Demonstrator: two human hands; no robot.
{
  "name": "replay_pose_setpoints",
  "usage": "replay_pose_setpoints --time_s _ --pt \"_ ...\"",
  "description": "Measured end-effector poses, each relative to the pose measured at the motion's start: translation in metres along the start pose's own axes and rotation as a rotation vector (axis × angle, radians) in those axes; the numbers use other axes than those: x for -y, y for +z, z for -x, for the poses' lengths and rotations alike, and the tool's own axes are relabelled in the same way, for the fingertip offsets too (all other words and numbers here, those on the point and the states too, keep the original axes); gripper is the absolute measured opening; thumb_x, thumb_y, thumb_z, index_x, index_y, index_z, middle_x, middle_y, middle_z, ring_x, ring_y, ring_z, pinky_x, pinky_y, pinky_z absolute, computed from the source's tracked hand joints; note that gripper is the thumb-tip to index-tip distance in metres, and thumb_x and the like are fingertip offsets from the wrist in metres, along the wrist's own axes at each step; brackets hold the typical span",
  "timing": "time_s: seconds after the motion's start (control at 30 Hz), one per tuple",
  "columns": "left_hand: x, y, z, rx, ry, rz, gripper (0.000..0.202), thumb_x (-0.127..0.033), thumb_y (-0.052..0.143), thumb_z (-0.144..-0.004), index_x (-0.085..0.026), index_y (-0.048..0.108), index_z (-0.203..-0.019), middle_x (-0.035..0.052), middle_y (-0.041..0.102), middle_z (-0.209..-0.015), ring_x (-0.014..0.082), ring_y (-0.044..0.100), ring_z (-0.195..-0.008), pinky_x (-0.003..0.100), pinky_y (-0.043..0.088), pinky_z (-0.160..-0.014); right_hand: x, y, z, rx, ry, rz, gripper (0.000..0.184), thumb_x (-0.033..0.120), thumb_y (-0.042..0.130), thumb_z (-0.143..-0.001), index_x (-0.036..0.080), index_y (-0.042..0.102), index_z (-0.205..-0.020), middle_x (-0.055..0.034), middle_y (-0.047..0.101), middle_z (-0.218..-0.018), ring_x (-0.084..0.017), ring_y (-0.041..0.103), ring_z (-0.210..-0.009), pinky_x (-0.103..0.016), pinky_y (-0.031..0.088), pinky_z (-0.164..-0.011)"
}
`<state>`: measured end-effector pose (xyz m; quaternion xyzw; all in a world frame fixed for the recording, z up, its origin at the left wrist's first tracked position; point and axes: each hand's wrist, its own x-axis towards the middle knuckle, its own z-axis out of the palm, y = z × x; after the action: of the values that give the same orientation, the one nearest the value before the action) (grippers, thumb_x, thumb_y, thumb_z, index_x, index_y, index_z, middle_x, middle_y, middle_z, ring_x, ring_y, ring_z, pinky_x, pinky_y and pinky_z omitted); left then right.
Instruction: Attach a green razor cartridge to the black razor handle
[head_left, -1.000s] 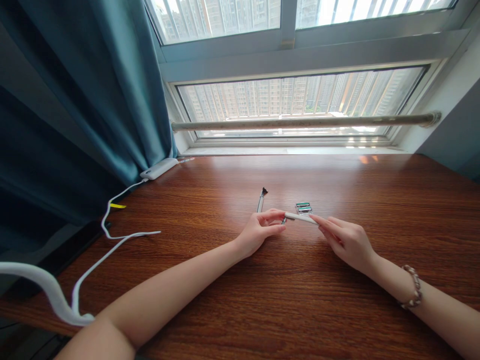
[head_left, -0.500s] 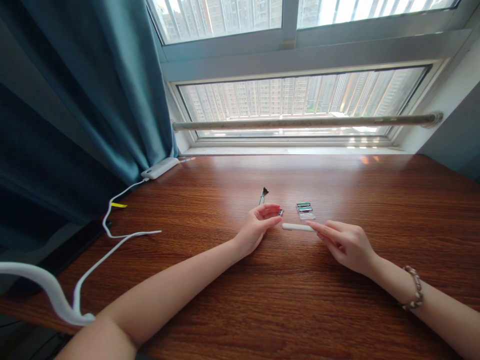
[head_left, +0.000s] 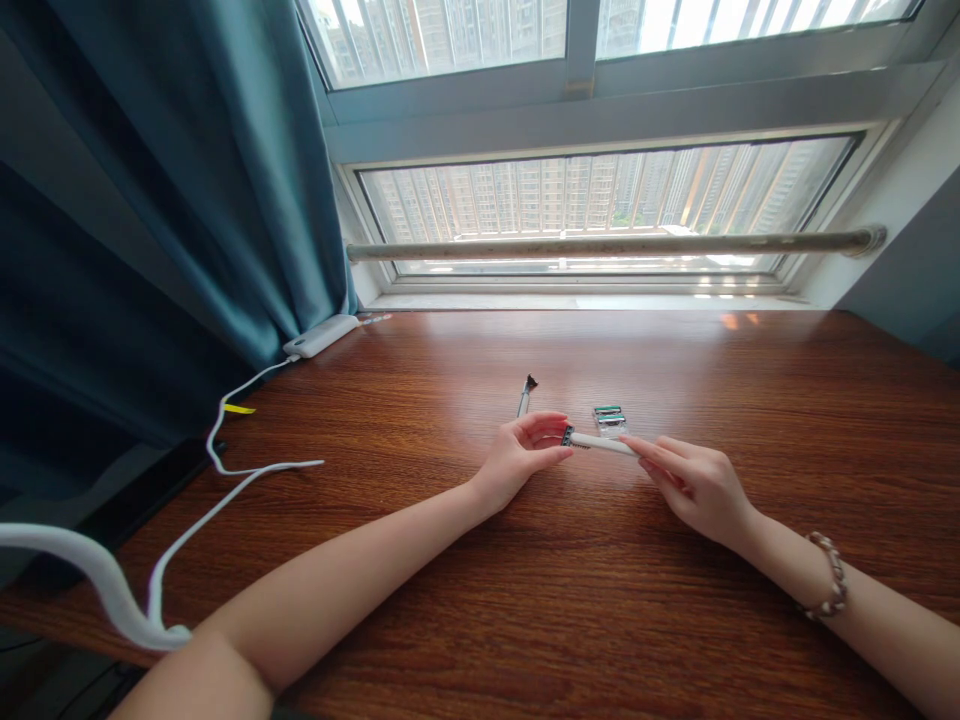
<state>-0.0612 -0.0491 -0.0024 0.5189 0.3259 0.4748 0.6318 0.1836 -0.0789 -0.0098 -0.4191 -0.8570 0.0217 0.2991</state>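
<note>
- At mid-table, left hand [head_left: 521,455] pinching the small dark head end of a white razor handle [head_left: 604,443]
- Right hand [head_left: 694,485] gripping its other end — long axis left-right, between both hands
- Just beyond, blade cartridges [head_left: 609,419]; dark-tipped tool [head_left: 524,394] behind the left hand

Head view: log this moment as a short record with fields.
surface: wooden table by a window
left hand: pinches a small dark piece at the brush tip
right hand: holds the white brush by its far end
behind hands: razor handle, blade pack
left side: white cable, white charger, blue curtain
</note>
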Motion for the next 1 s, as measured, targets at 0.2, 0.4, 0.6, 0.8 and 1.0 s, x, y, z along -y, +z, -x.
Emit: replay_pose_setpoints --time_s 0.2,0.4,0.6,0.8,1.0 --pt "-0.0012 0.0003 0.0001 -0.005 0.002 0.036 0.045 -0.013 0.071 -0.059 -0.015 0.055 -0.1 0.0071 0.062 -0.095 0.0163 0.057 -0.091 0.031 0.043 -0.084 -0.001 -0.0001 0.0005 0.008 -0.005 -0.037 0.041 0.017 0.042 -0.084 0.028 0.044 -0.124 0.0018 0.043 -0.061 -0.009 0.04 -0.054 -0.021 0.03 -0.053" --pt "-0.0009 0.0004 0.0 -0.008 0.009 0.031 0.043 -0.013 0.071 -0.059 -0.015 0.054 -0.098 0.0075 0.061 -0.096 0.016 0.057 -0.09 0.032 0.044 -0.083 -0.0005 0.0007 0.0003 -0.017 -0.008 -0.021 0.039 0.017 0.045 -0.083 0.028 0.047 -0.121 0.002 0.044 -0.061 -0.009 0.04 -0.053 -0.021 0.03 -0.053" --pt "-0.001 0.0007 -0.0009 0.005 0.004 -0.004 0.042 -0.012 0.073 -0.057 -0.013 0.055 -0.094 0.0071 0.06 -0.097 0.0155 0.057 -0.089 0.032 0.043 -0.084 -0.0017 0.0006 0.0017 -0.05 -0.022 -0.001 0.039 0.019 0.044 -0.084 0.026 0.047 -0.122 0.0015 0.047 -0.063 -0.008 0.041 -0.054 -0.02 0.031 -0.054" --pt "-0.0008 0.0013 -0.0013 -0.006 0.01 -0.007 0.041 -0.013 0.073 -0.055 -0.014 0.057 -0.093 0.0067 0.06 -0.097 0.0151 0.057 -0.085 0.033 0.043 -0.083 -0.0038 0.0024 -0.0005 -0.052 0.067 0.133 0.034 0.025 0.042 -0.086 0.026 0.051 -0.119 0.0009 0.049 -0.062 -0.008 0.043 -0.053 -0.019 0.032 -0.053" --pt "-0.0001 0.0004 -0.0019 0.016 0.003 -0.04 0.042 -0.013 0.074 -0.054 -0.014 0.056 -0.093 0.0064 0.059 -0.098 0.0148 0.056 -0.086 0.032 0.043 -0.083 -0.0049 0.0039 0.0003 0.025 -0.033 0.07 0.038 0.021 0.04 -0.087 0.028 0.045 -0.124 0.0002 0.053 -0.069 -0.008 0.045 -0.057 -0.018 0.033 -0.055"
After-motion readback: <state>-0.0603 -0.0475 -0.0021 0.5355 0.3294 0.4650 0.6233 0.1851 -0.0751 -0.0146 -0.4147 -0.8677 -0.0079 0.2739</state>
